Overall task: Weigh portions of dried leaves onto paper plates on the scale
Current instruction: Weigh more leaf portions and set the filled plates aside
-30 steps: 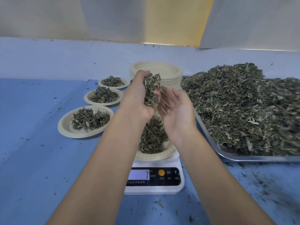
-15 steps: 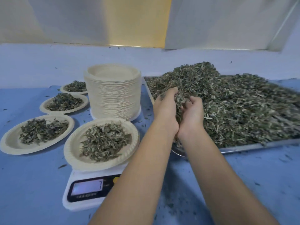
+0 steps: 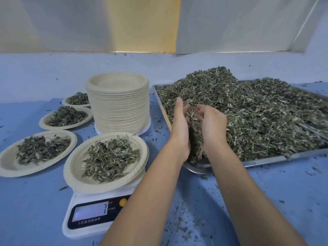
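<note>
Both hands low over near-left corner of metal tray, forearms reaching in from bottom of view. L hand and R hand palm to palm, cupped round a clump of dried leaves. L thumb pointing up, rest of L fingers hidden behind the palm. R fingers curled inward onto the clump. Heels of both hands close together, just above tray edge, loose bits hanging down between the wrists.

Tray to the right on blue worktop, heaped w/ dried leaves, highest toward the back-left, pile reaching to the rim on the near side.

White digital scale front-left, well apart from the hands but just beside the L forearm. Display lit, showing 7. Paper plate on its platform, portion of leaves lying in the middle, rim bare. Neither hand touching plate or scale.

Tall stack of empty plates behind the scale, between filled plates and tray, upright.

Left of stack and scale, 3 more filled plates in a line running away from camera: nearest plate, middle plate, far plate partly hidden behind the stack. Dark leaf portion on each.

Leaf crumbs scattered on worktop, thickest in front of tray.
</note>
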Demonstrator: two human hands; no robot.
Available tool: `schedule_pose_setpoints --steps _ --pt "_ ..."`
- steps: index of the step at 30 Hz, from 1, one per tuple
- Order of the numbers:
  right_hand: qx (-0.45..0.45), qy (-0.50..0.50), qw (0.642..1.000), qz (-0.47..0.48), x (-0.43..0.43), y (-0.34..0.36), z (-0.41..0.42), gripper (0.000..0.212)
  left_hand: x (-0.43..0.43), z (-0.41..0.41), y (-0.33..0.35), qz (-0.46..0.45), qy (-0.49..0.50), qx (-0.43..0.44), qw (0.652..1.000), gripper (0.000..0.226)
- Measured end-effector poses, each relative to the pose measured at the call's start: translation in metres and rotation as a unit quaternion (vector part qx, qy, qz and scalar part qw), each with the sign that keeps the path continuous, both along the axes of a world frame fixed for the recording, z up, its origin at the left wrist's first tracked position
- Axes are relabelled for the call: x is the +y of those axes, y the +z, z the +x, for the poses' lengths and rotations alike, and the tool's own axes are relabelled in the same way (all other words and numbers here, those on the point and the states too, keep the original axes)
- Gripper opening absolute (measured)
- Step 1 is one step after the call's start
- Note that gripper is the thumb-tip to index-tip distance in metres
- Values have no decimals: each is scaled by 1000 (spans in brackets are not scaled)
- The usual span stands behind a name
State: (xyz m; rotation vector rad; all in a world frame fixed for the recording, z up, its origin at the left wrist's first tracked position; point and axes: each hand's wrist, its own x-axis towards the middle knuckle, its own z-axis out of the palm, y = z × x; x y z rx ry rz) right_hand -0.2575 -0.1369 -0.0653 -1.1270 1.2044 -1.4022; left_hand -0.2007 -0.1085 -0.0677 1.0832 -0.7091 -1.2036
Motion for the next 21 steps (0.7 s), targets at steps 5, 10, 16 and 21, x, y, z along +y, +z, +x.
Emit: schedule_pose_setpoints --steps 5,10,16,21 --pt "58 -14 996 -72 -4 -6 -1 30 3 2 0 8 -24 -32 999 78" --pt "56 18 996 -71 -1 -4 1 32 2 0 -1 25 -45 -53 997 71" --pt "17 28 997 -73 3 -3 6 34 6 1 6 -3 -49 -28 998 66" --pt "-38 30 992 -120 8 2 9 35 6 7 9 -34 -40 32 998 68"
